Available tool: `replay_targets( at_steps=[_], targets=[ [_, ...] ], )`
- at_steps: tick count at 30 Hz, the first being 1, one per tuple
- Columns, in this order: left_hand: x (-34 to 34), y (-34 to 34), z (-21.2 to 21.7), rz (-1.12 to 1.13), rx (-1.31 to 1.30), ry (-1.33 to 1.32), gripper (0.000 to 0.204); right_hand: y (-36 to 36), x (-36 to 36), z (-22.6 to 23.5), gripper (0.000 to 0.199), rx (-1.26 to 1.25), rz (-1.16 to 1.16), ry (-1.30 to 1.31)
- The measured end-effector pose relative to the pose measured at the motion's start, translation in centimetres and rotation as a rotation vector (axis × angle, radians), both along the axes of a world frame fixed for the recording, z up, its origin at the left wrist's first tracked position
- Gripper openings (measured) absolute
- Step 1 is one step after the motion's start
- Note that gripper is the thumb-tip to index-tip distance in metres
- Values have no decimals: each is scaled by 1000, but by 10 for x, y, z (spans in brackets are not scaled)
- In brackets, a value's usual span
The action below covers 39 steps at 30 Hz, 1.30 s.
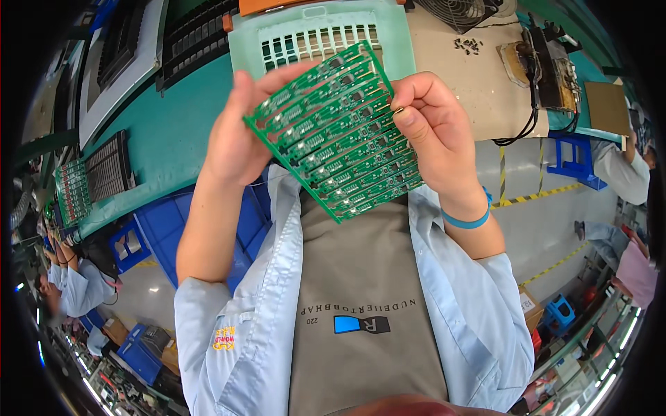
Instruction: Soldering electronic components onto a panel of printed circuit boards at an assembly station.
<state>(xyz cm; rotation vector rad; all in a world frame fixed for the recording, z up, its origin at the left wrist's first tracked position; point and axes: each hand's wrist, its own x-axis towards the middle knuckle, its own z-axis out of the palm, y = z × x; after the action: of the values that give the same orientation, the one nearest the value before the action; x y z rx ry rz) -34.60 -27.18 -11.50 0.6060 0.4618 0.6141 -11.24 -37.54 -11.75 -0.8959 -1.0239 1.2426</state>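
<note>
A green circuit board panel (333, 132), made of several narrow strips with small components, is tilted in front of my chest. My left hand (239, 132) holds it by its left side, the thumb raised and the fingers partly hidden behind it. At the panel's right edge, my right hand (440, 132) is closed in a pinch. Between its thumb and forefinger shows a tiny brass-coloured part (397, 110), too small to name. A blue band (468, 220) circles my right wrist.
Beyond the panel lies a pale green plastic basket (392, 35) with slots. Small dark parts (468, 46) lie on the tan work surface (444, 83), near a fan (461, 10) and cabled equipment (548, 66). Black trays (109, 166) and another board panel (72, 191) are at left. Other people work on both sides.
</note>
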Motion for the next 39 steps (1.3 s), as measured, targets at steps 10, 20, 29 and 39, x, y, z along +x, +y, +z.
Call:
replay_targets(
  at_steps=[10, 20, 29, 39],
  targets=[
    [-21, 3, -20, -525, 235, 12, 63, -2, 22, 21, 10, -94, 195, -337],
    [-6, -29, -21, -55, 347, 131, 67, -2, 37, -2, 15, -129, -235, -127],
    [15, -44, -37, -188, -129, -270, 100, 10, 47, 17, 13, -93, -67, -419],
    [53, -44, -17, -507, -220, -135, 125, 24, 35, 29, 17, 268, 163, -738]
  ],
)
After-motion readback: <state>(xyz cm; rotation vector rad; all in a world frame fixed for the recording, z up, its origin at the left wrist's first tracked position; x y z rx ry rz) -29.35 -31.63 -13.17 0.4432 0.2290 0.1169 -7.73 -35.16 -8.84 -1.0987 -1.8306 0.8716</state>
